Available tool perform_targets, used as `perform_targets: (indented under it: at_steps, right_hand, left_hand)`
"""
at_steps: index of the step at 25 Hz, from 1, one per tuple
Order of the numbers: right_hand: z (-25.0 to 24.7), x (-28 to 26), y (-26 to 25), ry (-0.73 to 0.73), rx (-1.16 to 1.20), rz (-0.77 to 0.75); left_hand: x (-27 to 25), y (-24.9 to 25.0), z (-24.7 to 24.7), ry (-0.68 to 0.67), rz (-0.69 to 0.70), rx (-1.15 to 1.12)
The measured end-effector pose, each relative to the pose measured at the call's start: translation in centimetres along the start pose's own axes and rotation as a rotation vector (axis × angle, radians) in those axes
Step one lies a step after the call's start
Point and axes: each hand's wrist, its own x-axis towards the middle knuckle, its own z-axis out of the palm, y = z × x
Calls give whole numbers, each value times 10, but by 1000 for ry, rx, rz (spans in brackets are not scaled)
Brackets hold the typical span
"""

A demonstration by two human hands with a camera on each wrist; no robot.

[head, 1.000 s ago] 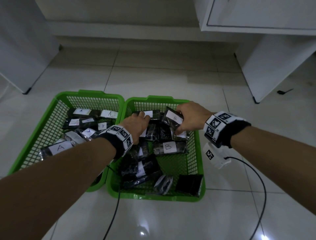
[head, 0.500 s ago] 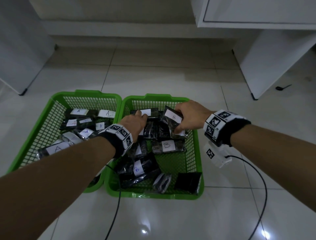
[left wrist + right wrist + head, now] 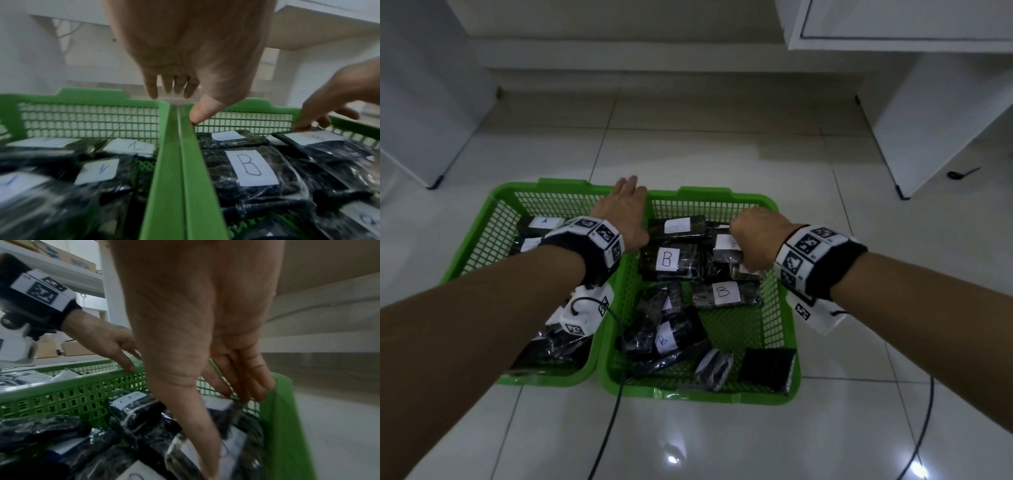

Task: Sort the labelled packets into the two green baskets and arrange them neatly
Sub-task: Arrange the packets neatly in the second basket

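Two green baskets stand side by side on the floor. The left basket [image 3: 558, 186] holds black packets labelled A [image 3: 544, 222]. The right basket [image 3: 709, 193] holds packets labelled B [image 3: 667, 260]. My left hand [image 3: 628, 200] stretches flat over the touching rims at the far end and holds nothing. Its thumb [image 3: 197, 115] hangs by the right basket's rim [image 3: 257, 104]. My right hand [image 3: 751, 240] points down in that basket's far right corner. Its straight fingers [image 3: 244, 391] touch the far edge of a labelled packet [image 3: 724, 244] lying there.
White cabinets stand at the left [image 3: 421, 102] and the back right [image 3: 928, 113]. Black cables [image 3: 606, 431] trail over the glossy tiles in front of the baskets. A dark packet showing no label [image 3: 767, 368] lies in the right basket's near corner.
My left hand left the packets and reached forward over the far rims with its fingers spread straight. The right hand brought its B packet down into the far right corner.
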Motion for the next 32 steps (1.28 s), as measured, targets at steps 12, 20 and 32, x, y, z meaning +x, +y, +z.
perform_targets:
  at_steps: [12, 20, 32]
  right_hand:
    - [-4, 71, -49, 144, 134, -100]
    - [-5, 73, -36, 185, 101, -98]
    - [-15, 62, -47, 151, -59, -312]
  left_hand:
    - [-7, -21, 15, -115, 96, -194]
    - [-5, -24, 12, -126, 101, -165]
    - [-3, -21, 16, -112, 87, -171]
